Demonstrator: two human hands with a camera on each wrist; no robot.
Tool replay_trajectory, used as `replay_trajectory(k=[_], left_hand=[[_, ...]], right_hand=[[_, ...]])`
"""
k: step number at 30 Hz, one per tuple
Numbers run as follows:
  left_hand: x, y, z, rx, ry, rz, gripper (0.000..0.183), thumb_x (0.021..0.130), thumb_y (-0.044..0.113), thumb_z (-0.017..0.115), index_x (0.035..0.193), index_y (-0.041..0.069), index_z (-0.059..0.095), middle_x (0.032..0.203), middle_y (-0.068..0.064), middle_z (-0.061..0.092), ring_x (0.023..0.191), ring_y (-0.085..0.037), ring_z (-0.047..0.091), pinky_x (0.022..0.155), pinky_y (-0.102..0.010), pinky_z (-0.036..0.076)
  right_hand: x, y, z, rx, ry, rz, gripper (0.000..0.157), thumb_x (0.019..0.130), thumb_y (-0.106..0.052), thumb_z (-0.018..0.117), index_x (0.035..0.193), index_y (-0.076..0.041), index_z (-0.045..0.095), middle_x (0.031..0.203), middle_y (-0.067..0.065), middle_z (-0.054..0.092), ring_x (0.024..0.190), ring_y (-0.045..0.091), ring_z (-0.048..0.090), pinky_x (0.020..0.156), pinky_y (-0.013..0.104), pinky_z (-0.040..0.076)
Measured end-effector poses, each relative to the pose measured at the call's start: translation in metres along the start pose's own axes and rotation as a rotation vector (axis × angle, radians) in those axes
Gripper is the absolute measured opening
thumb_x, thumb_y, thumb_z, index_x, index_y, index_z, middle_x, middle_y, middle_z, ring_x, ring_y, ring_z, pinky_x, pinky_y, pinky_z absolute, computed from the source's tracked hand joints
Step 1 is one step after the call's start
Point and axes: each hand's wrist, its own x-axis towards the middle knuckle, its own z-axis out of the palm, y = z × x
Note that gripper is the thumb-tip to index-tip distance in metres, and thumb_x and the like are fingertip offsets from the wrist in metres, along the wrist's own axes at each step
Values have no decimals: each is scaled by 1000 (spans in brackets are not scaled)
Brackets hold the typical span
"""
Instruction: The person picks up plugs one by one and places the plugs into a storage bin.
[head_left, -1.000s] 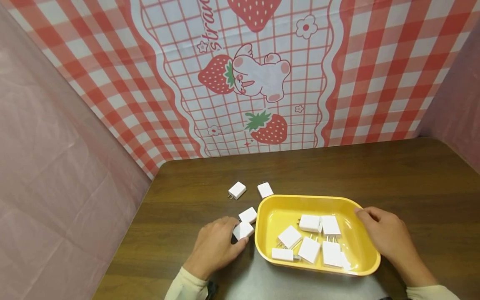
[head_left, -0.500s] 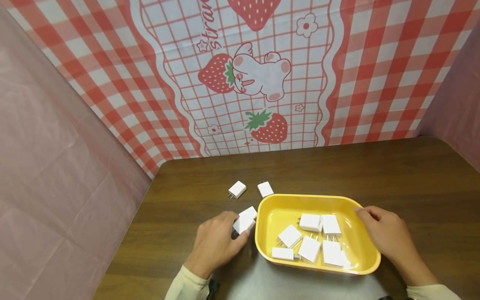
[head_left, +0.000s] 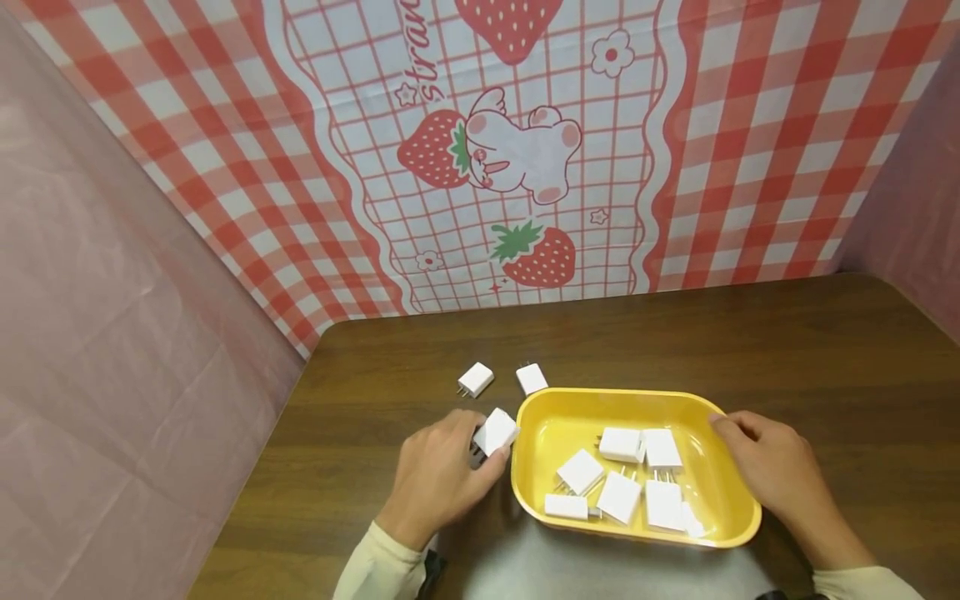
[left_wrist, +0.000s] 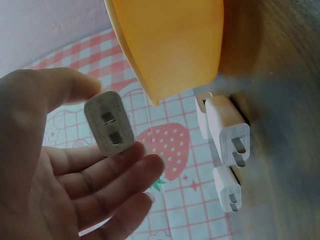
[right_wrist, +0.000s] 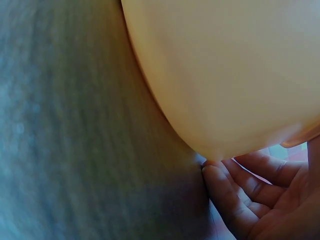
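Observation:
A white charger plug (head_left: 497,431) is pinched between the thumb and fingers of my left hand (head_left: 438,475), just off the yellow tray's left side. In the left wrist view that charger plug (left_wrist: 110,122) shows its two prongs toward the camera. My right hand (head_left: 776,467) grips the right rim of the yellow tray (head_left: 622,400), thumb over the edge; the right wrist view shows its fingers (right_wrist: 225,192) against the outside wall. Several white charger plugs lie inside the tray, among them one near its middle (head_left: 579,472).
Behind the left hand, one charger plug (head_left: 476,380) lies on the brown wooden table (head_left: 375,375). Another charger plug (head_left: 532,379) sits close to the tray's back left corner. A red-and-white strawberry cloth (head_left: 525,250) hangs at the table's back edge.
My left hand has lifted the charger plug and shifted slightly up and right with it, covering where a neighbouring plug showed. The right hand and tray stay in place.

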Motion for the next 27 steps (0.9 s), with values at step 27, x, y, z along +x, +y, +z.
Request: replay_trajectory(k=[27], left_hand=[[20, 35, 3, -153, 88, 200, 36, 81, 43, 75, 102, 13, 70, 84, 7, 64, 58, -2, 46, 49, -20, 36]], right_hand=[[0, 0, -3, 1, -28, -5, 54, 104, -47, 43, 116, -2, 71, 102, 18, 70, 75, 21, 58, 65, 35, 41]])
